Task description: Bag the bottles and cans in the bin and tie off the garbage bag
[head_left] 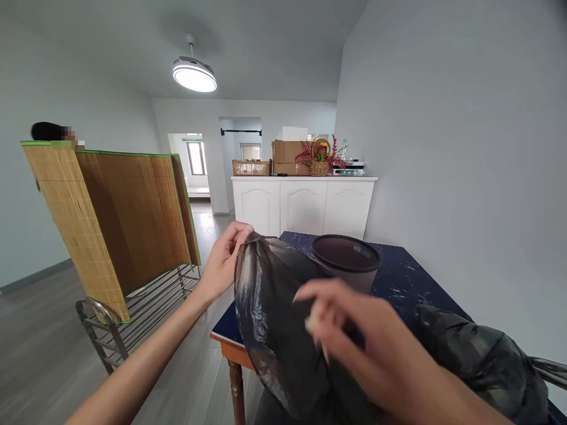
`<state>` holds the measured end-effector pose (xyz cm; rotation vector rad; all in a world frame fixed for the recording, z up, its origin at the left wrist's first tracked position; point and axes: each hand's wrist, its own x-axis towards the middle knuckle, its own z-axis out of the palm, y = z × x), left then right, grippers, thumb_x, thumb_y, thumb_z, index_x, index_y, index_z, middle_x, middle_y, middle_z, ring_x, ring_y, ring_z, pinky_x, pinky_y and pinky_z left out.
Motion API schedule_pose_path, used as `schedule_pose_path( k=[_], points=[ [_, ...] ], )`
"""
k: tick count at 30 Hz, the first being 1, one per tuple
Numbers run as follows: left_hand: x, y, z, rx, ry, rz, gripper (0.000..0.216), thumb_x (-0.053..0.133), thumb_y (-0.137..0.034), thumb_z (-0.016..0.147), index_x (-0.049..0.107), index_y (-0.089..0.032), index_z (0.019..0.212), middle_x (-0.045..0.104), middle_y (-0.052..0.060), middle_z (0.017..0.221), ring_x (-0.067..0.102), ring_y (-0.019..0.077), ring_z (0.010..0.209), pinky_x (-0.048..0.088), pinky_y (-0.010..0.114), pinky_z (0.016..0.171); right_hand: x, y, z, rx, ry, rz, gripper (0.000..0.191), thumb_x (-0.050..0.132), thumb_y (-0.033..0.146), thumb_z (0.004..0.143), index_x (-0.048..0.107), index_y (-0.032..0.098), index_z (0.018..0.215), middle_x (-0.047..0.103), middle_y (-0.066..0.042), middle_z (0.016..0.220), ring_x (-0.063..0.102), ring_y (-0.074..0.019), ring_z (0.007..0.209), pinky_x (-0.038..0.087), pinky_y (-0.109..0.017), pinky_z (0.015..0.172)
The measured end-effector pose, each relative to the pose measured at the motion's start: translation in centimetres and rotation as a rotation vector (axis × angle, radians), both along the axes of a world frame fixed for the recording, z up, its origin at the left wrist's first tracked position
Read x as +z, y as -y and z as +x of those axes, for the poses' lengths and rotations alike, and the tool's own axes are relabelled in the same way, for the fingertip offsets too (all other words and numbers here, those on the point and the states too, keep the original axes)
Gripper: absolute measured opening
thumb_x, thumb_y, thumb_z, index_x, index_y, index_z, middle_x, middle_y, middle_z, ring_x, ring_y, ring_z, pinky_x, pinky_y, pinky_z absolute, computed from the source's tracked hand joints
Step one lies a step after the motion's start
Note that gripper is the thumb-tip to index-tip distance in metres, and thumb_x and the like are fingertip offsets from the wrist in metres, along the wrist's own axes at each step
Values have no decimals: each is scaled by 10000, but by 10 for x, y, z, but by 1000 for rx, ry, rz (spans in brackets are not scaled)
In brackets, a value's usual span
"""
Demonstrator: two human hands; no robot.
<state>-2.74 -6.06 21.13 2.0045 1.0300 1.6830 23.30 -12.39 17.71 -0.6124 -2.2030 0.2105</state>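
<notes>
My left hand (230, 254) pinches the top edge of a thin black garbage bag (274, 319), which hangs down spread out over the table's near left corner. In front of the bag is my right hand (345, 336), its thumb and index finger apart and the other fingers curled. It shows nothing in its grasp; whether it touches the bag I cannot tell. Behind the bag a dark round trash can (370, 280) stands upright on the blue table, partly covered by the bag and my right hand. A crumpled black plastic bag (482, 354) lies at the right.
The dark blue marble-patterned table (398, 283) reaches to the right wall. A metal rack (150, 313) with a bamboo screen (133, 218) stands at left, a person's head behind it. A white cabinet (303, 203) at the back carries boxes and a flower basket (319, 168).
</notes>
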Motion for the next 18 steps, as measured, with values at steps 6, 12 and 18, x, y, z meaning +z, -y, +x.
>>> schedule_pose_path(
  k=[6, 12, 18],
  points=[
    [14, 3, -15, -33, -97, -18, 437, 569, -649, 1011, 565, -224, 909, 724, 66, 990, 661, 223, 878, 536, 340, 796, 7, -79, 9, -368, -8, 13, 340, 660, 372, 977, 628, 256, 1295, 676, -122, 1305, 680, -312, 1140, 543, -454, 918],
    [27, 30, 0, 404, -406, 691, 139, 512, -245, 1068, 639, -222, 1119, 725, 95, 1138, 678, 246, 1107, 535, 409, 985, 20, -91, -3, -345, 3, -191, 276, 486, 372, 1062, 475, 270, 806, 634, 20, 697, 577, -201, 632, 380, -327, 611],
    [5, 47, 41, -17, -1264, 346, 302, 366, -288, 1141, 628, -176, 1242, 758, 80, 997, 745, 216, 803, 576, 330, 719, 37, -81, -5, -356, 13, -46, 167, 462, 343, 1045, 494, 266, 900, 646, 3, 760, 564, -207, 653, 335, -319, 617]
  ],
)
